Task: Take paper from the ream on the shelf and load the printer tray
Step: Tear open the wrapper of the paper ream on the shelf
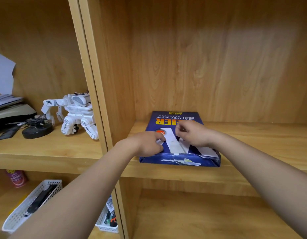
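A blue ream of copy paper (pixel 175 119) lies flat on the right shelf board (pixel 252 138), its near end torn with white scraps showing. My left hand (pixel 146 143) rests on the ream's near left top, thumb and forefinger pinched on the wrapper. My right hand (pixel 194 133) sits on the top right of the ream, fingers curled onto the wrapper. At the far left, on the neighbouring shelf, stands a grey and black printer (pixel 16 110) with sheets on it, cut off by the frame edge.
A wooden upright (pixel 96 100) divides the two shelf bays. A white toy robot (pixel 77 114) and a black round stand (pixel 37 131) sit left of it. Below are white mesh baskets (pixel 28 204) and a red can (pixel 18 178).
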The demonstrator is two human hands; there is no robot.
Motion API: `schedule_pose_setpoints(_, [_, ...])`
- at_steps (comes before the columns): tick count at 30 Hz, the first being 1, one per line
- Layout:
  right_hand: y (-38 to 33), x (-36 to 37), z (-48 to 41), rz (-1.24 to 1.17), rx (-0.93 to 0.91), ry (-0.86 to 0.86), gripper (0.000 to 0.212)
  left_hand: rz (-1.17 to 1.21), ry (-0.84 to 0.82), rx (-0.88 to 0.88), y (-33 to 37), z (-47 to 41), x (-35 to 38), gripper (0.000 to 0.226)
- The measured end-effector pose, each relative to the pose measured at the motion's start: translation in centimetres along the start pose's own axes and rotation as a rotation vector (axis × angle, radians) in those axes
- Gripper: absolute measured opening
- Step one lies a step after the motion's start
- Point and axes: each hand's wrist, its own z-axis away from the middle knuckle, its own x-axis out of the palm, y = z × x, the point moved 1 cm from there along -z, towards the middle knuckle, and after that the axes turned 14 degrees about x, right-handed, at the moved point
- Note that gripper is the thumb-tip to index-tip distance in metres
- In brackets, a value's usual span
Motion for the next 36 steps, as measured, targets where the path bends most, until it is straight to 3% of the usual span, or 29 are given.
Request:
schedule_pose_setpoints(1, [0.2, 0.0, 0.0, -0.038, -0.018, 0.010, 0.006, -0.001, -0.001, 0.004, 0.0, 0.0, 0.0, 0.050])
schedule_pose_setpoints(5, [0.3, 0.6, -0.3, 0.051, -0.032, -0.058, 0.021, -0.017, -0.014, 0.015, 0.1, 0.0, -0.2, 0.050])
schedule_pose_setpoints(11, [-0.7, 1.0, -0.1, 0.049, 0.000, 0.068, 0.008, -0.038, 0.002, 0.032, 0.3, 0.1, -0.2, 0.051])
schedule_pose_setpoints(18, [-1.4, 2.3, 0.6, 0.378, -0.037, 0.082, 0.014, -0.044, 0.013, 0.039, 0.5, 0.2, -0.1, 0.050])
schedule_pose_setpoints(24, [-0.8, 2.1, 2.1, 0.345, -0.016, 0.044, 0.017, -0.024, 0.010, 0.031, 0.4, 0.1, -0.2, 0.049])
schedule_pose_setpoints(36, [0.1, 3.1, 7.7, 0.251, -0.028, 0.217, 0.016, 0.023, 0.013, 0.029, 0.4, 0.4, 0.0, 0.049])
